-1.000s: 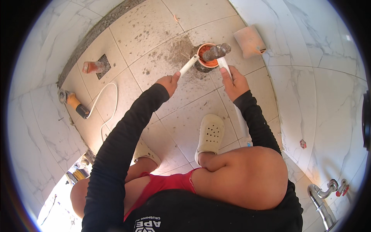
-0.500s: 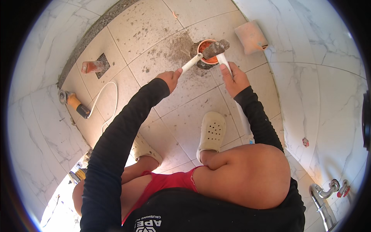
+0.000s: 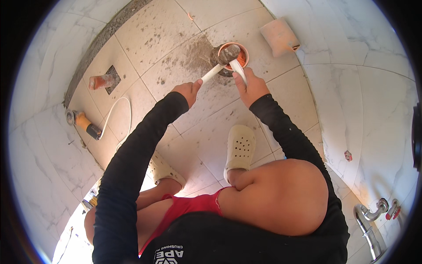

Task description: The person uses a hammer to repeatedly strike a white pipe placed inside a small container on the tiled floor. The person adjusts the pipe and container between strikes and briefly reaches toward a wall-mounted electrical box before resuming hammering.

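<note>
My left hand is closed around a white rod-like tool, which slants up toward an orange pipe mouth set in the tiled floor. My right hand grips the white handle of a hammer. The dark, dusty hammer head lies over the left part of the pipe mouth, right by the far end of the white tool. Whether they touch is hard to tell, as the head hides the tool's tip. Orange material shows inside the pipe, and broken grey mortar surrounds it.
An orange, dusty block-like piece lies by the right wall. At left are a square floor opening, a short reddish pipe piece and a yellow-black angle grinder with a white cord. Chrome plumbing is at lower right.
The hammer head has swung left and slightly up, from right of the white tool's end to over it. My right hand moved left with it; my left hand shifted slightly left.
</note>
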A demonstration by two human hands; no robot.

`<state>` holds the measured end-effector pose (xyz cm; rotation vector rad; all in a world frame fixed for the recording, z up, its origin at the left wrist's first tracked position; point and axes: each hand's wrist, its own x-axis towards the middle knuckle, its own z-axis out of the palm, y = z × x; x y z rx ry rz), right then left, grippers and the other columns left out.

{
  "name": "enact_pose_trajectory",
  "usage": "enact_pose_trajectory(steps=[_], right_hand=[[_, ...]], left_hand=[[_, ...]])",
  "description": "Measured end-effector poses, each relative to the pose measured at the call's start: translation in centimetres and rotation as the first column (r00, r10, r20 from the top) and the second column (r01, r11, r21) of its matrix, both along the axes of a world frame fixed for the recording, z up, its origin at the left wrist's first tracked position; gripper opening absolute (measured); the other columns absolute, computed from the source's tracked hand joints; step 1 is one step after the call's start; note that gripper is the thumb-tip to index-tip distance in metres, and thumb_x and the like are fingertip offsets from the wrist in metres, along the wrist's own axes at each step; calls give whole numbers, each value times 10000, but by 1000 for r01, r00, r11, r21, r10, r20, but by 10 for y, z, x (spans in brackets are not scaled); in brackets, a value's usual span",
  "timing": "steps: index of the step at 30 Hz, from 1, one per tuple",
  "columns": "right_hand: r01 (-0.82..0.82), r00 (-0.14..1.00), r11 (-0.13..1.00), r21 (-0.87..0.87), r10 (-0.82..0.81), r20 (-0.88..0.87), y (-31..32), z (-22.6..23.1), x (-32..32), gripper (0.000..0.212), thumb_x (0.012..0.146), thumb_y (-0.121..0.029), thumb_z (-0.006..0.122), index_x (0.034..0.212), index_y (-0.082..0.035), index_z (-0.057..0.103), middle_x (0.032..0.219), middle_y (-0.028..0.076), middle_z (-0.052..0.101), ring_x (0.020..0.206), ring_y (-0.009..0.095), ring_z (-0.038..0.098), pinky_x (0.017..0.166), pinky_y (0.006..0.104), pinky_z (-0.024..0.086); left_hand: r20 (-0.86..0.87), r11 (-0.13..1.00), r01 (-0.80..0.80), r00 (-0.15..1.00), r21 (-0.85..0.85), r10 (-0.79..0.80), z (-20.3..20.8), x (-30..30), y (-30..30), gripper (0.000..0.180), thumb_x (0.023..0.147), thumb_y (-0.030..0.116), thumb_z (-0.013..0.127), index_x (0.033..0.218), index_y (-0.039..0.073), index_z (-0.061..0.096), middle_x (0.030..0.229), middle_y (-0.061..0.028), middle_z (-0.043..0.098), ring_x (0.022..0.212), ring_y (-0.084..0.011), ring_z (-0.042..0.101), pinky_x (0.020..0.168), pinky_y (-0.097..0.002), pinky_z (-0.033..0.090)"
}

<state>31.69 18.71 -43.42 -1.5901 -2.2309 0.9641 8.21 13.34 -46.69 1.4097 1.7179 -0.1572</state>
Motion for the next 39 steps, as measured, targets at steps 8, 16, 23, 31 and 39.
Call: enact_pose_trajectory(steps=[8,16,23,31,39], right_hand=[[92,967,992,90,-67,-245,-8,6,16,470,1016,-465,447,1107,-7,508,739,247,648,702,455,640,638,531,509],[-80,993,986,-148,91,69,-3,-11,1,460,1009,-467,466,1137,-28,506,778,227,668,745,432,659,676,508,517],[73,984,985,-154,-96,-147,-18,-3,14,506,1006,-504,468,1109,-16,560,756,223,655,740,421,657,662,457,513],[128,982,990,-67,-136,-133,-5,-11,33,535,1004,-519,463,1028,4,568,758,241,643,750,438,644,671,463,501],[37,992,998,-46,-42,-122,16,4,25,549,1007,-518,457,1047,17,573,766,242,634,750,418,635,687,443,497]], left_hand=[[55,998,-45,998,50,42,-13,-5,-10,716,1042,548,196,949,-9,637,862,-252,672,862,-457,633,794,-513,497],[298,920,-388,874,-46,384,-32,-7,-32,735,968,717,284,827,53,566,608,-48,506,468,-163,476,466,-325,426],[339,756,-568,677,-324,653,-27,7,-36,706,962,709,323,804,60,549,570,-12,449,423,-129,411,422,-313,368],[248,846,-477,812,-239,528,-14,-11,-18,721,973,695,295,811,48,570,592,-26,489,471,-151,471,469,-327,412],[178,944,-288,932,-160,314,-4,-9,7,758,951,729,301,896,20,565,573,-20,440,415,-135,448,393,-311,431]])
